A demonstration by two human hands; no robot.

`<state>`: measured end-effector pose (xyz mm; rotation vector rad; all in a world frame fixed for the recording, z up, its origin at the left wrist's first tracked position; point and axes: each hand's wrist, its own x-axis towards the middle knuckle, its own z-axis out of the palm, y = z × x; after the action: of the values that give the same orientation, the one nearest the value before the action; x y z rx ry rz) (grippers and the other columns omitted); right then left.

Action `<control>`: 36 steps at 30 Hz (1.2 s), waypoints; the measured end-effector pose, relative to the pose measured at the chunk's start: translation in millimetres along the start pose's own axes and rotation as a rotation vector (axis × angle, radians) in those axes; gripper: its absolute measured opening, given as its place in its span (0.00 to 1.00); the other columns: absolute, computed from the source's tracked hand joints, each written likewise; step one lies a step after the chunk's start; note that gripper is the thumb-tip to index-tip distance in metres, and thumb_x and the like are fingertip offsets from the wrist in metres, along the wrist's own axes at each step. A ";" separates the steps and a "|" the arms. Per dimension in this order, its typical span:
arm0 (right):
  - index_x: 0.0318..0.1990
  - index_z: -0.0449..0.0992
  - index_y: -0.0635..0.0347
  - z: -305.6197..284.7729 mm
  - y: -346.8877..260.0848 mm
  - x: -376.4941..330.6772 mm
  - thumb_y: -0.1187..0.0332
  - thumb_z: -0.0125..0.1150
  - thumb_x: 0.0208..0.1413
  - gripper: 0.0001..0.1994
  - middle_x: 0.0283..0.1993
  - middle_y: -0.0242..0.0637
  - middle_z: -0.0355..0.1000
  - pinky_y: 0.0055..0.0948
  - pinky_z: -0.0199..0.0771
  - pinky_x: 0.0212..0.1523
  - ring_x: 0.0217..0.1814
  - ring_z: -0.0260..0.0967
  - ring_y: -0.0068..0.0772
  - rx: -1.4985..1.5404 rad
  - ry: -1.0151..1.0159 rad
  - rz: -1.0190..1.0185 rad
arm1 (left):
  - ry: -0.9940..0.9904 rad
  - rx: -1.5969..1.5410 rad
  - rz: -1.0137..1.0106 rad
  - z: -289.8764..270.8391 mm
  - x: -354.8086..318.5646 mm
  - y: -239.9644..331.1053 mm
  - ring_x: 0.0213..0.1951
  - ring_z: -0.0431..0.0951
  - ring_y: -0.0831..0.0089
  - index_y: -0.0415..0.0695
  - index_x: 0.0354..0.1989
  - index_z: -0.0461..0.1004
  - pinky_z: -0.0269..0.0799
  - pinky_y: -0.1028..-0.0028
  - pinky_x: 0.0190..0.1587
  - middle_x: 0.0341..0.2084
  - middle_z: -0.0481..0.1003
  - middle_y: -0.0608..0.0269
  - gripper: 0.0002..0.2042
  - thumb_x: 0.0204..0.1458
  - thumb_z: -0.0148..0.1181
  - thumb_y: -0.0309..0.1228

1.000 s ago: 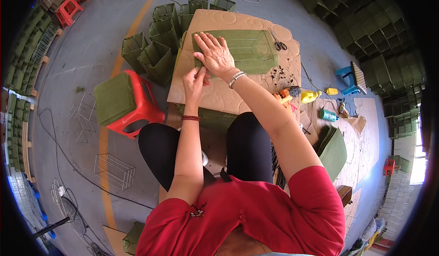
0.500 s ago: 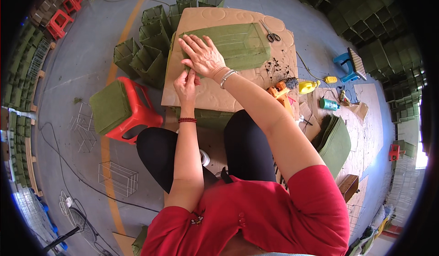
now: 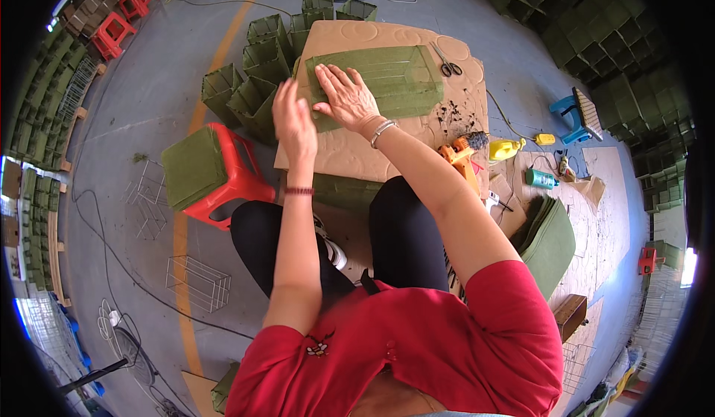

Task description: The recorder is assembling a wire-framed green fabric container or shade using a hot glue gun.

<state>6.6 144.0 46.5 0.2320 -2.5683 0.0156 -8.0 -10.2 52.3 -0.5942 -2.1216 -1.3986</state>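
Note:
A green fabric-covered wire frame [image 3: 402, 82] lies on a cardboard-topped work surface [image 3: 357, 156] in front of me. My right hand [image 3: 346, 98] rests flat on the left part of the green fabric, palm down, fingers stretched out. Raised beside the fabric's left edge, my left hand [image 3: 295, 119] is slightly blurred, its fingers extended and nothing visible in it. A pair of black-handled scissors [image 3: 450, 68] lies at the fabric's far right corner. Nearer, an orange tool [image 3: 462, 160] sits by the surface's right edge, with dark scraps scattered above it.
Several green open boxes [image 3: 264, 63] stand beyond the surface on the left. A red stool [image 3: 242, 179] holds stacked green sheets [image 3: 194, 167]. Bare wire frames [image 3: 197, 283] lie on the floor. At right are a yellow bottle [image 3: 505, 149], a green bottle [image 3: 541, 179] and a blue stool [image 3: 570, 115].
My left hand has let go of the fabric's near left edge and lifted up and left, its fingers straightening. My right hand stays flat on the fabric. The whole view has shifted slightly.

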 end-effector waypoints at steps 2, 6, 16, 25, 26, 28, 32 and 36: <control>0.70 0.54 0.63 -4.8 2.3 0.6 0.41 0.47 0.60 0.40 0.71 0.45 0.57 0.47 0.50 0.71 0.74 0.52 0.42 0.032 -0.011 -0.015 | -0.216 0.015 0.250 13.6 18.7 3.8 0.70 0.55 0.57 0.40 0.68 0.57 0.47 0.59 0.71 0.67 0.59 0.49 0.27 0.69 0.37 0.46; 0.71 0.51 0.65 -22.6 10.9 -7.0 0.43 0.60 0.54 0.46 0.74 0.52 0.52 0.47 0.46 0.74 0.76 0.49 0.48 -0.008 -0.174 -0.176 | -0.505 0.182 0.277 34.4 17.4 -20.3 0.75 0.44 0.60 0.41 0.74 0.46 0.36 0.53 0.74 0.73 0.50 0.52 0.34 0.68 0.29 0.53; 0.71 0.52 0.64 -56.6 128.1 -67.5 0.41 0.46 0.61 0.40 0.75 0.45 0.52 0.44 0.50 0.73 0.76 0.49 0.41 -0.093 -0.129 -0.033 | -0.547 0.619 0.821 33.0 34.6 -28.3 0.71 0.55 0.63 0.40 0.65 0.64 0.50 0.56 0.72 0.65 0.64 0.59 0.32 0.57 0.56 0.49; 0.68 0.58 0.64 -35.6 120.7 -81.2 0.44 0.55 0.55 0.40 0.70 0.44 0.60 0.43 0.60 0.67 0.72 0.58 0.41 -0.148 0.087 0.054 | -0.515 0.566 0.847 40.3 29.7 -36.7 0.70 0.59 0.62 0.38 0.66 0.62 0.56 0.61 0.71 0.67 0.62 0.55 0.32 0.57 0.60 0.41; 0.67 0.59 0.64 -34.3 118.7 -82.4 0.44 0.55 0.55 0.39 0.70 0.44 0.60 0.44 0.60 0.67 0.72 0.58 0.41 -0.155 0.085 0.062 | -0.518 0.563 0.856 38.8 28.7 -35.1 0.70 0.59 0.62 0.38 0.66 0.62 0.56 0.61 0.71 0.67 0.62 0.55 0.32 0.57 0.60 0.41; 0.66 0.61 0.64 -32.9 116.5 -81.9 0.44 0.55 0.56 0.38 0.70 0.44 0.62 0.45 0.60 0.67 0.72 0.59 0.41 -0.138 0.105 0.060 | -0.536 0.582 0.830 36.9 28.4 -35.2 0.69 0.59 0.61 0.38 0.67 0.62 0.55 0.61 0.71 0.67 0.62 0.54 0.31 0.57 0.60 0.40; 0.65 0.63 0.63 -33.4 112.9 -80.4 0.45 0.55 0.57 0.36 0.69 0.42 0.62 0.44 0.61 0.67 0.71 0.59 0.41 -0.135 0.112 0.068 | -0.582 0.590 0.813 30.7 32.2 -31.8 0.71 0.57 0.60 0.37 0.67 0.60 0.54 0.59 0.71 0.68 0.60 0.52 0.33 0.58 0.58 0.44; 0.64 0.64 0.63 -33.3 119.0 -85.7 0.46 0.56 0.57 0.35 0.69 0.40 0.64 0.43 0.61 0.66 0.71 0.60 0.40 -0.150 0.112 0.050 | -0.606 0.488 0.779 38.8 35.2 -1.1 0.72 0.53 0.59 0.37 0.70 0.56 0.53 0.58 0.71 0.70 0.55 0.51 0.39 0.57 0.53 0.54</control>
<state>75.4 277.1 33.5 0.1069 -2.4492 -0.1417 -42.8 28.0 61.4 -1.5474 -2.1414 -0.2690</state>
